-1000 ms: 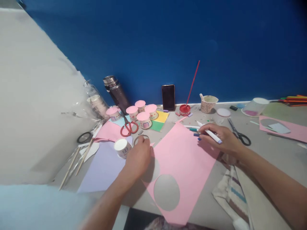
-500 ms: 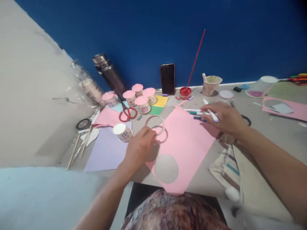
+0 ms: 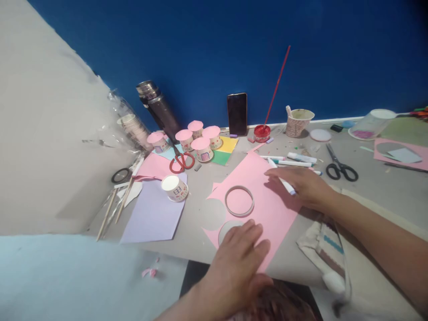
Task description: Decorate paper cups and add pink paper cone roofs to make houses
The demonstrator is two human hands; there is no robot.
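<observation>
My left hand (image 3: 240, 256) lies with fingers spread over the near part of a pink sheet of paper (image 3: 264, 205), partly covering a round hole cut in it. A thin pale ring (image 3: 239, 216) rests flat on the sheet, just beyond my fingertips. My right hand (image 3: 302, 185) is closed on a white marker (image 3: 286, 185) with a purple-blue end, held above the sheet's right side. Several other markers (image 3: 294, 163) lie on the table beyond it. A second round cut-out opens at the sheet's left edge.
To the left, a decorated paper cup (image 3: 174, 188) stands on purple paper (image 3: 150, 218). Behind it are red-handled scissors (image 3: 182, 162) and several pink-topped cups (image 3: 202, 149). Black scissors (image 3: 341, 169) lie right. A phone (image 3: 237, 114) and a flask (image 3: 158, 109) lean at the back.
My left hand has let go of the ring, now flat on the paper, and moved nearer to me. The marker in my right hand has shifted slightly left and down.
</observation>
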